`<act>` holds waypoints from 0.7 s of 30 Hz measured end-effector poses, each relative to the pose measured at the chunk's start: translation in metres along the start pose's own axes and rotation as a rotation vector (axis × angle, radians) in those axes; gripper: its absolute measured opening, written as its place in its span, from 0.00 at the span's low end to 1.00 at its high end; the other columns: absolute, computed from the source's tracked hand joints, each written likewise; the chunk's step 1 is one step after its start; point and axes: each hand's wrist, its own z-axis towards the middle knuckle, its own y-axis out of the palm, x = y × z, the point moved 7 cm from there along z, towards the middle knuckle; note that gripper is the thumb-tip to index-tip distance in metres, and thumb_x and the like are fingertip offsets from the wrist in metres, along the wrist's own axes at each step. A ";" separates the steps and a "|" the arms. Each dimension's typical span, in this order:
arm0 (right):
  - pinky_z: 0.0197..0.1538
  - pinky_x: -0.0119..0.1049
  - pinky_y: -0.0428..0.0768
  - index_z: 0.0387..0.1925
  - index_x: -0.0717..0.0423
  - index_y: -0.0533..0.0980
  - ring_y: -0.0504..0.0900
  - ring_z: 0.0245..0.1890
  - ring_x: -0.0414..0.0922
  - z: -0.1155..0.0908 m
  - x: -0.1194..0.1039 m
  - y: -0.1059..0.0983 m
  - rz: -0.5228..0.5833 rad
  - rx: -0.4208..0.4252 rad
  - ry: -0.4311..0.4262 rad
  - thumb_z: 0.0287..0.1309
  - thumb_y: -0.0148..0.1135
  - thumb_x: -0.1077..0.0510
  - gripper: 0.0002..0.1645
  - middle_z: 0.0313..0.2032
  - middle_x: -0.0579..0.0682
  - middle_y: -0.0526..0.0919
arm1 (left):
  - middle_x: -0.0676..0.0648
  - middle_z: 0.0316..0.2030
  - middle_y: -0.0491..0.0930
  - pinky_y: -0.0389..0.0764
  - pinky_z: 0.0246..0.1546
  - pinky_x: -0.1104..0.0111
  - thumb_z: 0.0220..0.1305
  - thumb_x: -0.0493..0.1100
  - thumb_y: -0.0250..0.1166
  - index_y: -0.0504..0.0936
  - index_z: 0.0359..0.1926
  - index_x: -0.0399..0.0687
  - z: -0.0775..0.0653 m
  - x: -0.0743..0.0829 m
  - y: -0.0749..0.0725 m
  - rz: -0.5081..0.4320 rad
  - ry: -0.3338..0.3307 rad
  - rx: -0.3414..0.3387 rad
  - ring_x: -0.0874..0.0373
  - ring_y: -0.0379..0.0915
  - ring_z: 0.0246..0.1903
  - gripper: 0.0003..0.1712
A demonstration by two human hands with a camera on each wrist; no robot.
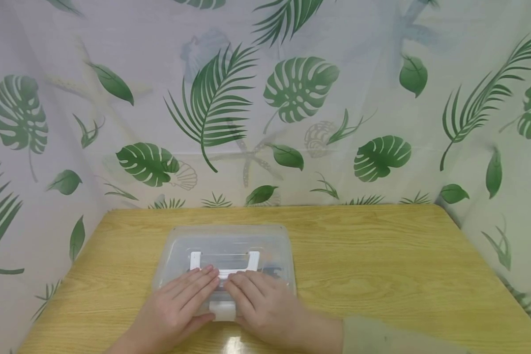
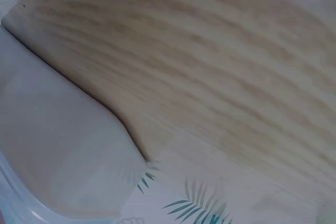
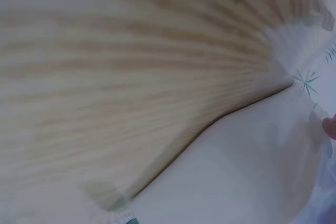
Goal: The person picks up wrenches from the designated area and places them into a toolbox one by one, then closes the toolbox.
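Observation:
A clear plastic storage box [image 1: 177,243] with its lid on stands on the wooden table. Its white carry handle [image 1: 253,260] lies folded down on the lid, and a pale latch [image 1: 222,312] sits on the front side. My left hand [image 1: 174,305] rests on the lid's front left with straight fingers, the tips at the handle and the thumb beside the latch. On the other side, my right hand [image 1: 270,307] lies with extended fingers touching the handle area; its thumb is mostly hidden. Blurred dark and orange contents show through the lid.
The wooden table [image 1: 380,260] reaches back to a white curtain [image 1: 371,98] with green leaf prints, which also hangs at both sides. In both wrist views the box wall [image 2: 63,129] stands beside the table surface.

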 end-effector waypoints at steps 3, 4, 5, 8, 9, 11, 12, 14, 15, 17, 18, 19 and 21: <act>0.56 0.35 0.89 0.58 0.66 0.82 0.88 0.51 0.46 0.000 -0.004 0.003 -0.047 -0.032 0.013 0.53 0.72 0.45 0.37 0.56 0.57 0.89 | 0.37 0.60 0.87 0.61 0.82 0.66 0.83 0.57 0.53 0.83 0.62 0.33 -0.001 0.002 0.002 0.021 -0.006 0.005 0.44 0.88 0.55 0.31; 0.56 0.35 0.89 0.58 0.65 0.82 0.88 0.51 0.46 0.000 -0.005 0.003 -0.066 -0.037 0.019 0.49 0.74 0.43 0.40 0.56 0.57 0.89 | 0.37 0.60 0.87 0.61 0.82 0.66 0.83 0.57 0.53 0.83 0.62 0.33 -0.002 0.002 0.003 0.028 -0.002 0.012 0.43 0.87 0.55 0.32; 0.56 0.34 0.89 0.58 0.65 0.82 0.88 0.50 0.46 0.000 -0.006 0.004 -0.078 -0.043 0.026 0.46 0.75 0.42 0.42 0.56 0.57 0.89 | 0.36 0.59 0.87 0.61 0.82 0.65 0.83 0.57 0.53 0.83 0.61 0.32 -0.002 0.003 0.003 0.036 0.001 0.017 0.43 0.87 0.55 0.32; 0.56 0.33 0.89 0.57 0.64 0.83 0.88 0.49 0.45 0.002 -0.008 0.005 -0.116 -0.044 0.031 0.47 0.73 0.44 0.39 0.54 0.56 0.90 | 0.35 0.58 0.87 0.60 0.83 0.64 0.83 0.57 0.53 0.84 0.60 0.30 -0.003 0.004 0.004 0.054 0.014 0.038 0.42 0.87 0.54 0.32; 0.55 0.33 0.89 0.56 0.64 0.84 0.88 0.49 0.45 0.002 -0.008 0.006 -0.128 -0.040 0.029 0.50 0.70 0.45 0.36 0.53 0.55 0.90 | 0.35 0.57 0.87 0.60 0.83 0.64 0.83 0.57 0.53 0.84 0.60 0.30 -0.003 0.005 0.005 0.064 0.018 0.044 0.42 0.87 0.54 0.33; 0.53 0.33 0.89 0.55 0.63 0.85 0.88 0.48 0.44 0.003 -0.009 0.005 -0.139 -0.028 0.028 0.56 0.63 0.50 0.29 0.52 0.54 0.91 | 0.35 0.57 0.88 0.59 0.83 0.63 0.83 0.57 0.53 0.84 0.59 0.29 -0.004 0.006 0.006 0.076 0.026 0.053 0.42 0.88 0.53 0.33; 0.53 0.32 0.89 0.54 0.63 0.85 0.89 0.48 0.44 0.004 -0.009 0.006 -0.148 -0.023 0.026 0.59 0.58 0.52 0.27 0.51 0.54 0.91 | 0.35 0.56 0.88 0.59 0.83 0.63 0.84 0.57 0.53 0.84 0.58 0.29 -0.004 0.006 0.006 0.079 0.030 0.056 0.42 0.88 0.53 0.33; 0.51 0.32 0.89 0.54 0.62 0.85 0.89 0.47 0.43 0.004 -0.010 0.006 -0.167 -0.020 0.019 0.66 0.51 0.56 0.24 0.50 0.53 0.91 | 0.35 0.56 0.88 0.59 0.84 0.63 0.84 0.56 0.52 0.84 0.58 0.29 -0.003 0.007 0.007 0.088 0.035 0.059 0.42 0.88 0.53 0.32; 0.51 0.32 0.89 0.54 0.62 0.85 0.89 0.47 0.43 0.005 -0.011 0.006 -0.173 -0.020 0.015 0.69 0.48 0.58 0.24 0.50 0.53 0.92 | 0.35 0.56 0.88 0.59 0.84 0.63 0.84 0.56 0.52 0.84 0.58 0.28 -0.003 0.007 0.007 0.092 0.039 0.061 0.42 0.88 0.53 0.32; 0.51 0.31 0.89 0.54 0.62 0.85 0.89 0.46 0.43 0.005 -0.011 0.007 -0.180 -0.027 0.011 0.73 0.46 0.60 0.23 0.50 0.53 0.92 | 0.34 0.56 0.88 0.59 0.84 0.62 0.84 0.55 0.52 0.84 0.57 0.27 -0.003 0.008 0.008 0.094 0.046 0.068 0.42 0.88 0.52 0.32; 0.51 0.31 0.89 0.54 0.62 0.85 0.89 0.47 0.43 0.005 -0.011 0.008 -0.184 -0.031 0.008 0.74 0.46 0.61 0.22 0.50 0.53 0.92 | 0.34 0.55 0.88 0.59 0.84 0.62 0.84 0.55 0.52 0.84 0.57 0.27 -0.003 0.008 0.008 0.096 0.046 0.071 0.41 0.88 0.52 0.32; 0.51 0.31 0.89 0.54 0.62 0.85 0.89 0.47 0.43 0.004 -0.011 0.008 -0.185 -0.036 0.006 0.75 0.46 0.61 0.22 0.50 0.53 0.92 | 0.34 0.55 0.88 0.60 0.84 0.62 0.84 0.55 0.52 0.84 0.57 0.27 -0.003 0.008 0.008 0.097 0.047 0.073 0.41 0.88 0.52 0.32; 0.52 0.32 0.89 0.55 0.62 0.85 0.89 0.48 0.43 0.003 -0.011 0.008 -0.185 -0.042 0.006 0.76 0.45 0.61 0.22 0.51 0.53 0.91 | 0.33 0.55 0.88 0.60 0.84 0.62 0.84 0.55 0.52 0.84 0.57 0.27 -0.002 0.007 0.008 0.095 0.045 0.077 0.41 0.87 0.52 0.32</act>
